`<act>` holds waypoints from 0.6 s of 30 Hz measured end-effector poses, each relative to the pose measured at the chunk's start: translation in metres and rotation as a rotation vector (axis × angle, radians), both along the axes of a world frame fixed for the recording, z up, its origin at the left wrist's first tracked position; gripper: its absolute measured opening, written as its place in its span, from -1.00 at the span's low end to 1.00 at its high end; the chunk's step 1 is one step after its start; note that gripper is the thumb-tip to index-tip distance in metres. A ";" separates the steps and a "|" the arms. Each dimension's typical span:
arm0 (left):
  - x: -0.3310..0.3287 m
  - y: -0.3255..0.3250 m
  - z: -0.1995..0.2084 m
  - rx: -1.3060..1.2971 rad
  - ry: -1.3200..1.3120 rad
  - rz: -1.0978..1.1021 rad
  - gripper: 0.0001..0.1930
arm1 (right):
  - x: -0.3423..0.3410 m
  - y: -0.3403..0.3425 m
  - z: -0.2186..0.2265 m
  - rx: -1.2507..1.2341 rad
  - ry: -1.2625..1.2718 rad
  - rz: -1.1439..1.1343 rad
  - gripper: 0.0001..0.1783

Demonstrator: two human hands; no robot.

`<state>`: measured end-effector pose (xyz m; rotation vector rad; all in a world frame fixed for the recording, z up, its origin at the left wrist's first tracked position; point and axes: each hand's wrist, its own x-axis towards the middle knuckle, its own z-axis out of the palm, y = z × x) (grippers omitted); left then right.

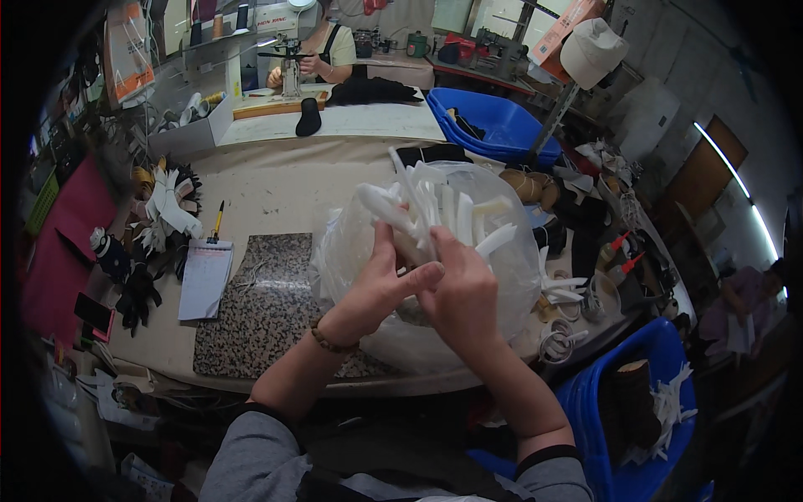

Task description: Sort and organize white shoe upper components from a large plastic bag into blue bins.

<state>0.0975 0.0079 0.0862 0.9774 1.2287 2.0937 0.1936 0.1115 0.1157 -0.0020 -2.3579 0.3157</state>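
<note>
Both hands are raised over a clear plastic bag (355, 322) that holds several white strips (466, 219). My left hand (376, 280) is closed on a bundle of soft white strips (386, 203), its thumb stretched toward the right hand. Close beside it, my right hand (460, 284) is closed, pinching the lower part of upright white strips (425, 197). The palms partly hide the lower ends of the strips. What the strips are made of cannot be told.
A speckled stone slab (251, 322) lies left of the bag, beside a notepad (205, 280) with a pen (219, 222). Blue tubs stand at the far side (502, 125) and lower right (602, 402). Across the table, a person works at a sewing machine (290, 75).
</note>
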 end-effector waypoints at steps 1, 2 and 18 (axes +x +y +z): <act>0.005 0.003 -0.002 0.067 -0.041 0.089 -0.01 | -0.002 -0.004 -0.011 -0.001 0.000 -0.007 -0.40; 0.005 0.006 0.000 0.019 -0.187 0.117 -0.11 | -0.010 -0.002 -0.032 0.053 0.040 0.054 -0.39; -0.050 -0.060 0.011 0.236 -0.178 0.425 -0.44 | -0.001 0.074 -0.063 -1.085 0.308 0.276 -0.72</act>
